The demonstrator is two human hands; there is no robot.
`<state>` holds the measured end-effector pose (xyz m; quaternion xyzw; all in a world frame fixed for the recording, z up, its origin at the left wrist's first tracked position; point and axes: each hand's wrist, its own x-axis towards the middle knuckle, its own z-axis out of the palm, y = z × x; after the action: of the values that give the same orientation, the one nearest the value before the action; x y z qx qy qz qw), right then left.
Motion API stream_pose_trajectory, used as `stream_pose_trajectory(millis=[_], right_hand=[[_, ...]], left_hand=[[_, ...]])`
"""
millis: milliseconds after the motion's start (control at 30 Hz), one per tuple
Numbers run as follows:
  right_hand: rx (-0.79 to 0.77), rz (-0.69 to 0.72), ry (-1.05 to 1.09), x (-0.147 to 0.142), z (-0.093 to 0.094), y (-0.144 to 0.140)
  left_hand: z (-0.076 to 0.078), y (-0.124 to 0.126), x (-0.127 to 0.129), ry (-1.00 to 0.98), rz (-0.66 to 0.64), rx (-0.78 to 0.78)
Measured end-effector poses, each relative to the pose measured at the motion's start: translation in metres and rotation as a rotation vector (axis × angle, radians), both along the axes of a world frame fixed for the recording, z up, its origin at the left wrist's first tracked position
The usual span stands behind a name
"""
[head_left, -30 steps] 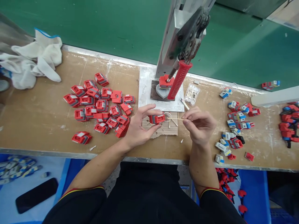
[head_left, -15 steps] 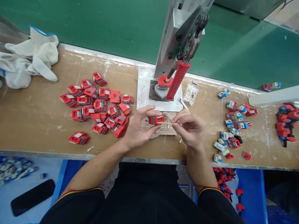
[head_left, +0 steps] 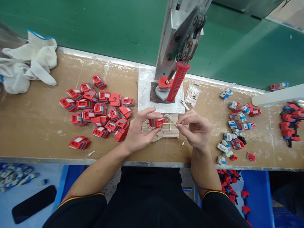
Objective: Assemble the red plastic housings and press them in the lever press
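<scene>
My left hand (head_left: pixel 139 130) grips a small red and grey plastic part (head_left: pixel 157 122) over a scrap of cardboard (head_left: pixel 166 132). My right hand (head_left: pixel 196 128) pinches a thin wooden stick (head_left: pixel 171 123), and the stick's tip touches the part's right side. Just behind my hands stands a hand press (head_left: pixel 178 41) with a red handle (head_left: pixel 176 83). Another red part (head_left: pixel 164 83) sits on the press's fixture.
A heap of red parts (head_left: pixel 98 107) lies left of my hands. Red, blue and white pieces (head_left: pixel 237 126) are scattered to the right, with more red ones (head_left: pixel 291 122) at the far right. White cloths (head_left: pixel 28 65) lie at the back left. A bag of sticks (head_left: pixel 193 95) rests beside the press plate.
My right hand has moved left, bringing the stick's tip from apart to against the red part. My left hand has kept the part almost still.
</scene>
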<state>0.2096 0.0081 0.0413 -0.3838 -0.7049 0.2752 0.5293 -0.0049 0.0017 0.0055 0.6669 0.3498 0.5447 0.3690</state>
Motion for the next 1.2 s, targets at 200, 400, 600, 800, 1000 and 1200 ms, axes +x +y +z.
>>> stream_pose_trajectory(millis=[200, 400, 600, 800, 1000, 1200], right_hand=[[0.072, -0.055, 0.059, 0.012, 0.005, 0.003], [-0.016, -0.010, -0.389, 0.017, -0.004, 0.011], [-0.049, 0.009, -0.330, 0.045, -0.002, 0.014], [-0.117, -0.834, -0.698, 0.180, 0.035, -0.005], [-0.700, -0.855, -1.285, 0.236, 0.026, 0.001], [-0.534, -0.900, -1.181, 0.226, 0.014, -0.014]], left_hand=[[0.000, 0.001, -0.001, -0.001, 0.002, 0.015], [0.001, 0.001, 0.000, -0.021, 0.037, -0.027], [0.003, 0.007, -0.007, -0.098, 0.077, -0.109], [0.011, 0.010, -0.015, -0.160, 0.060, -0.283], [0.009, 0.009, -0.015, -0.219, 0.062, -0.313], [0.004, 0.012, -0.014, -0.281, 0.098, -0.340]])
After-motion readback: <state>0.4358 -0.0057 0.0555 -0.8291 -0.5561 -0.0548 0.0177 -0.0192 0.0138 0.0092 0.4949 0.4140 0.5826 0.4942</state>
